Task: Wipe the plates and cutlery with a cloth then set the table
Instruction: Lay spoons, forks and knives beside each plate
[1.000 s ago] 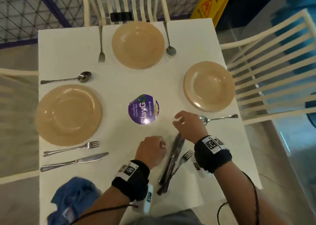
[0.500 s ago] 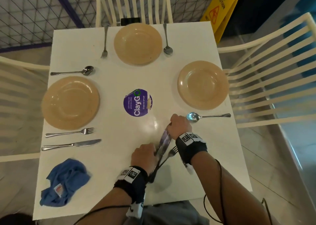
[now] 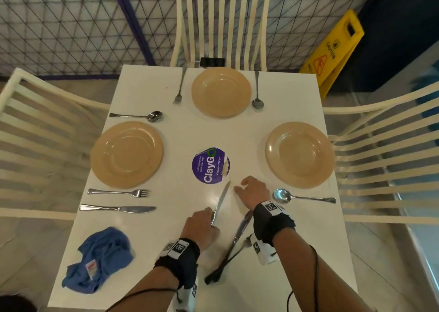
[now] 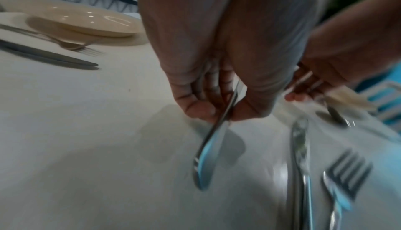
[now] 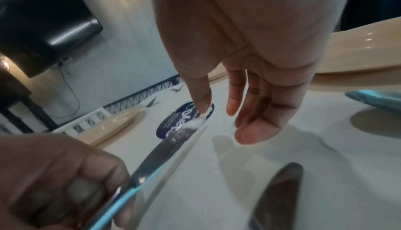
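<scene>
Plates: three round beige plates on the desk — a left plate [image 3: 127, 154], a far plate [image 3: 221, 92] and a right plate [image 3: 299, 154].
Knives: three steel table knives. One set knife [image 3: 117, 208] lies beside the left plate's fork. One held knife [image 3: 221, 202] is in the left hand, blade pointing at the sticker. One loose knife [image 3: 241, 228] lies near the front edge, partly under the right wrist.
Forks: three steel forks. One left fork [image 3: 118, 192] lies between the left plate and the set knife. One far fork [image 3: 179, 86] lies beside the far plate. One loose fork [image 4: 345, 178] lies just beside the loose knife.
Spoons: three steel spoons. One left spoon [image 3: 136, 116] lies beyond the left plate, one far spoon [image 3: 257, 90] lies beside the far plate, and one right spoon [image 3: 301, 196] lies on the near side of the right plate.
Cloth: one crumpled blue cloth [image 3: 99, 259] lies at the desk's near left corner, well apart from both hands.
Left hand [image 3: 202, 228]: fingers curled round the held knife's handle.
Right hand [image 3: 253, 190]: fingers spread and relaxed, gripping nothing, just beside the held knife's tip.
Surface: one white square desk [image 3: 166, 252] with one round purple "ClayGo" sticker [image 3: 210, 165] at its centre.
Room: three cream slatted chairs at the left, far and right sides; the far chair [image 3: 221, 19] stands before a wire mesh fence [image 3: 71, 22]. One yellow caution sign [image 3: 332, 52] stands on the floor at the far right.
</scene>
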### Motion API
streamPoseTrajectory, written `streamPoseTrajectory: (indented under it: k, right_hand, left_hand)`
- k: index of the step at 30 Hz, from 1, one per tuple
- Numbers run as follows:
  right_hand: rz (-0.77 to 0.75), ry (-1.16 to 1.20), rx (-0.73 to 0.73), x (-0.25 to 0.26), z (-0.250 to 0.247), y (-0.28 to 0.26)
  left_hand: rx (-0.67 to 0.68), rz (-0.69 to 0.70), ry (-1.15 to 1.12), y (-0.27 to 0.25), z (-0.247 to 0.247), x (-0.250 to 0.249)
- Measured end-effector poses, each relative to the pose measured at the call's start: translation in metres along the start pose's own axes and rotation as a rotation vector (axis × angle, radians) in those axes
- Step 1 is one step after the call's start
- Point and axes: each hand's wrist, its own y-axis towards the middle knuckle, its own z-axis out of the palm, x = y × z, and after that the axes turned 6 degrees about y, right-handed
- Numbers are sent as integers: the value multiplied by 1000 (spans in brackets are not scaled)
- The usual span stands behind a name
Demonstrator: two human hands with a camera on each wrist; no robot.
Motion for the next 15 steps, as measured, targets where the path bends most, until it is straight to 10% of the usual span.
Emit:
streamPoseTrajectory:
  k: [9, 15]
  right_hand:
    - [-90, 639, 146, 93, -27, -11]
    - [-31, 1046, 308, 175, -59, -31]
  left_hand:
    - [-139, 256, -324, 10, -101, 40]
    - [-392, 460, -17, 33, -194, 59]
